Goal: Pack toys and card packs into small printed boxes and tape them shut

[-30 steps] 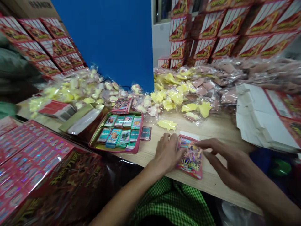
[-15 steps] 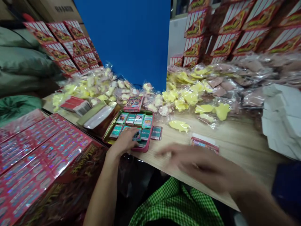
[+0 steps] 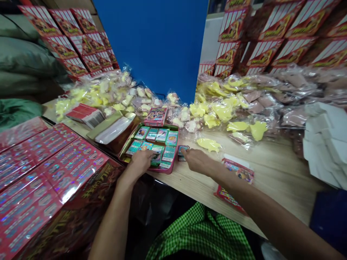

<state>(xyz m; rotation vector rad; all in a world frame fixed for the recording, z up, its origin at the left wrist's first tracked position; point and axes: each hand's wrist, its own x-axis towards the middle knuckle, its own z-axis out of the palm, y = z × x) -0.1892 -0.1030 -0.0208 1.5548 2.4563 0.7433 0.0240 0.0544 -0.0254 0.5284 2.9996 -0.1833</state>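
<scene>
A shallow metal tin [image 3: 171, 165] with a pink rim stands on the table, holding several small stacks of green-edged cards [image 3: 168, 153]. Over its front edge reaches my left hand [image 3: 140, 161], fingers closed at a card stack [image 3: 156, 156] inside the tin. Just right of the tin lies a card stack [image 3: 182, 153] on the wood, and my right hand [image 3: 197, 159] has its fingertips bent onto its right edge. Beneath my right forearm are a red printed packet [image 3: 241, 171] and a second red packet [image 3: 230, 199].
A pink printed box [image 3: 155, 116] rests at the tin's far edge. Left of it are an open gold tin lid [image 3: 115, 128] and red cartons [image 3: 85, 115]. Bagged yellow toys [image 3: 208, 144] line the back, before a blue panel [image 3: 151, 43]. White folded card [image 3: 325, 141] stands right.
My right hand has moved left and away from me to the card stack beside the tin. A second red packet now shows under that forearm. My left hand stays at the tin.
</scene>
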